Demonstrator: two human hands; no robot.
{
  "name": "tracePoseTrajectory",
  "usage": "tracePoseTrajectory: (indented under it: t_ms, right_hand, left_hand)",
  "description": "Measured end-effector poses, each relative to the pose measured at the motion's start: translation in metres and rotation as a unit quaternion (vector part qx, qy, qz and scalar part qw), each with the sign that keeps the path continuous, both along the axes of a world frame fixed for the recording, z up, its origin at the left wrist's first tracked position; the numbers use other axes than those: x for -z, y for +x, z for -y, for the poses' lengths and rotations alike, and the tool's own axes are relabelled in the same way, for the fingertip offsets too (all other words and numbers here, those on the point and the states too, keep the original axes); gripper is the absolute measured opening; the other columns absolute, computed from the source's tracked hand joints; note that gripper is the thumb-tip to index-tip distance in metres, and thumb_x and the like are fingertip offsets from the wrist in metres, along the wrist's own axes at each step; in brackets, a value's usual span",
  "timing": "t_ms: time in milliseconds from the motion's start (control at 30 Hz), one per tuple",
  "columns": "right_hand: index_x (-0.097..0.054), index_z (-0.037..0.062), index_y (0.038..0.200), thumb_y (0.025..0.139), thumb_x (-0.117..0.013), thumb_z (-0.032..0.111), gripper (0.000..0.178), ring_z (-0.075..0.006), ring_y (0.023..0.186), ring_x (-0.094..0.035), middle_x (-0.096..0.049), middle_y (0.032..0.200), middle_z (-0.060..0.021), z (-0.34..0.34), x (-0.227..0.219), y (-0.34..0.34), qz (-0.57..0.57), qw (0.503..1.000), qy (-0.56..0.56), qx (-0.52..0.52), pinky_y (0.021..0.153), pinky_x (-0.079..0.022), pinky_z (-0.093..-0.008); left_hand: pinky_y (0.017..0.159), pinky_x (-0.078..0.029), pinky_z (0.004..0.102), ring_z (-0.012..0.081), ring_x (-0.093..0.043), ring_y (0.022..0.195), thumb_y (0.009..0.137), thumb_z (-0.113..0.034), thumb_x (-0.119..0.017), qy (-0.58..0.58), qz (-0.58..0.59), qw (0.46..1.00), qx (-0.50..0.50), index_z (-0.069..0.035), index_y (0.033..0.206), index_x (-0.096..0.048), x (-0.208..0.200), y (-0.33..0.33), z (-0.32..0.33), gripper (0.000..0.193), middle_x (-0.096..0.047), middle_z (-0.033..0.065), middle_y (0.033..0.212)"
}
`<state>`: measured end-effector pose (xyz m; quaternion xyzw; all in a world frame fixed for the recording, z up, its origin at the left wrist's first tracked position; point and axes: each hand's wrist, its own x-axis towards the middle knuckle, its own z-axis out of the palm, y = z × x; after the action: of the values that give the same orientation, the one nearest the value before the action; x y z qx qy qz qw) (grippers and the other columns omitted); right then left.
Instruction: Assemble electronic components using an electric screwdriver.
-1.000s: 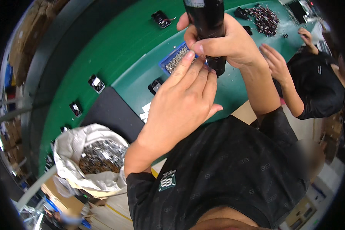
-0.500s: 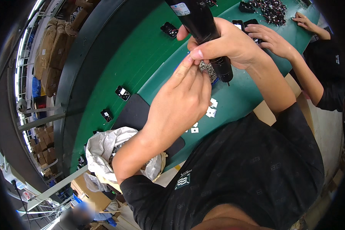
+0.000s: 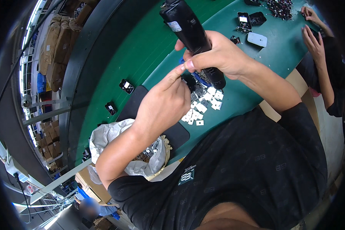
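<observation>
My right hand is wrapped round a black electric screwdriver, its lower end tilted toward me over the green table. My left hand has its fingers pressed together, the tips meeting my right thumb beside the tool. Whatever they pinch is hidden, though a dark part shows just past them. Below the screwdriver lies a pile of small white square pieces, each with a dark hole, mixed with some grey ones. A blue tray of small metal screws is partly covered by my hands.
A white sack of metal parts stands at the left by a black mat. Small black devices sit on the green conveyor belt. At the right are a co-worker's hands, a pale cover and a heap of wired parts.
My hands and the screwdriver have shifted left and slightly down in the picture, uncovering more white squares. A co-worker's hand has drawn away to the right, revealing the pale cover.
</observation>
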<state>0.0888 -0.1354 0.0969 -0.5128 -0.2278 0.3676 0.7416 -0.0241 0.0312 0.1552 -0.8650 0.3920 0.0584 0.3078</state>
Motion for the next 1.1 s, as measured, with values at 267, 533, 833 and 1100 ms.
tracePoseTrajectory:
  t_ms: [267,533,833,1100]
  right_hand:
    - [-0.055,-0.0005,0.117,0.076,-0.078,0.016,0.05,-0.0102,0.073,-0.06,-0.06,0.084,-0.0042,-0.004,-0.007,-0.009,-0.057,0.996,0.061,-0.018,0.069,-0.049,-0.0252]
    - [-0.054,-0.0015,0.125,0.082,-0.075,0.017,0.051,-0.0116,0.08,-0.064,-0.064,0.086,-0.0062,-0.002,-0.004,-0.005,-0.09,0.981,0.155,-0.07,0.072,-0.052,-0.0257]
    - [-0.056,-0.0015,0.123,0.083,-0.075,0.018,0.049,-0.0108,0.078,-0.062,-0.063,0.087,-0.0064,-0.005,0.003,-0.004,-0.111,0.977,0.162,-0.08,0.07,-0.051,-0.025]
    - [-0.053,-0.0032,0.129,0.074,-0.079,0.023,0.067,-0.0092,0.07,-0.057,-0.058,0.077,-0.0011,-0.003,-0.011,-0.004,-0.076,0.99,0.108,-0.039,0.068,-0.046,-0.024]
  left_hand:
    - [0.114,-0.039,0.0407,0.0236,-0.064,0.104,0.08,-0.023,-0.071,-0.179,0.066,0.981,0.022,0.002,0.098,-0.066,0.006,-0.004,-0.002,0.03,-0.066,0.0102,0.093]
    - [0.112,-0.04,0.0384,0.0217,-0.066,0.103,0.078,-0.015,-0.066,-0.286,0.105,0.951,0.055,-0.001,0.095,-0.067,0.01,-0.003,-0.007,0.022,-0.066,0.0078,0.091]
    - [0.111,-0.041,0.0381,0.0215,-0.066,0.102,0.078,-0.014,-0.066,-0.281,0.101,0.953,0.044,-0.001,0.095,-0.067,0.01,-0.003,-0.01,0.021,-0.067,0.0075,0.091]
    - [0.114,-0.036,0.0379,0.0188,-0.065,0.111,0.082,-0.011,-0.062,-0.322,0.152,0.932,0.061,-0.005,0.099,-0.069,0.01,-0.004,-0.016,0.019,-0.07,0.0069,0.104]
